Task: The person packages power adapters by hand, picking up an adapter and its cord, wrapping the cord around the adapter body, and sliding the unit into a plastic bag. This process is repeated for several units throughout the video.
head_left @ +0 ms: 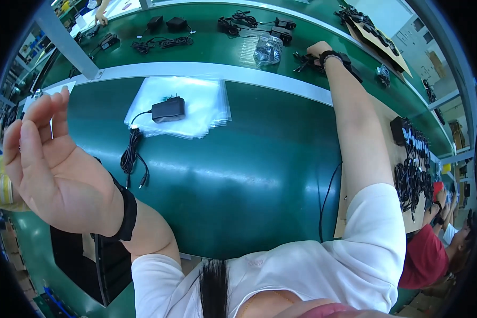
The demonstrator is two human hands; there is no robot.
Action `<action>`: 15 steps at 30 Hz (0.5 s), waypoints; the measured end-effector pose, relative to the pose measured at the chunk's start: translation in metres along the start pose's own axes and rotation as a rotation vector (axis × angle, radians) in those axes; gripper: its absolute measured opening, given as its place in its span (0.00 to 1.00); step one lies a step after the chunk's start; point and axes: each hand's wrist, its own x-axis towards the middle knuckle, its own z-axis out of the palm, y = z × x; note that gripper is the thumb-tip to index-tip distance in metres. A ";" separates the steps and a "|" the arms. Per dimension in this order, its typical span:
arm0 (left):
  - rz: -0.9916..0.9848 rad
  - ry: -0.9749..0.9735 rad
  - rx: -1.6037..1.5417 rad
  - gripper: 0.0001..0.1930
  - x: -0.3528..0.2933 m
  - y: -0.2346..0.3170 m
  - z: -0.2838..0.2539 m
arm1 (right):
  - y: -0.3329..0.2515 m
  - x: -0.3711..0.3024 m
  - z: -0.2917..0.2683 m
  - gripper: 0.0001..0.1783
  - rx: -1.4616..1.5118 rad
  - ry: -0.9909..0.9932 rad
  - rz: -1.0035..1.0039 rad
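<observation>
My left hand [71,180] is raised at the left, palm up, fingers apart and slightly bent, holding nothing; a black band circles its wrist. My right hand [319,49] reaches far across to the back bench, its fingers curled down at a bundle of black cable [302,63]. What they grip is hidden. In front of me, a black power adapter [168,109] lies on a stack of clear plastic bags [206,100]. Its coiled cord [131,152] hangs off the stack onto the green mat [238,191], plug ends toward me.
A pale metal rail [196,69] divides my bench from the back one. Back there lie more adapters [177,24] with cords and a crumpled clear bag [268,50]. At the right, cardboard [350,204] bears rows of adapters and cables [411,180]. Other people work at both sides.
</observation>
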 end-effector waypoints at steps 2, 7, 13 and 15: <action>0.010 0.020 0.063 0.08 -0.001 0.005 -0.001 | -0.004 0.000 0.002 0.13 -0.040 -0.041 0.048; -0.062 -0.067 -0.096 0.09 -0.001 0.001 -0.002 | 0.037 0.049 -0.049 0.18 -0.207 0.553 -0.163; -0.439 -0.145 -0.423 0.10 -0.013 -0.041 0.059 | 0.080 0.040 -0.244 0.14 1.125 0.197 -0.695; -0.878 -0.119 -0.483 0.15 -0.034 -0.049 0.057 | -0.070 -0.114 -0.168 0.12 1.291 0.003 -0.688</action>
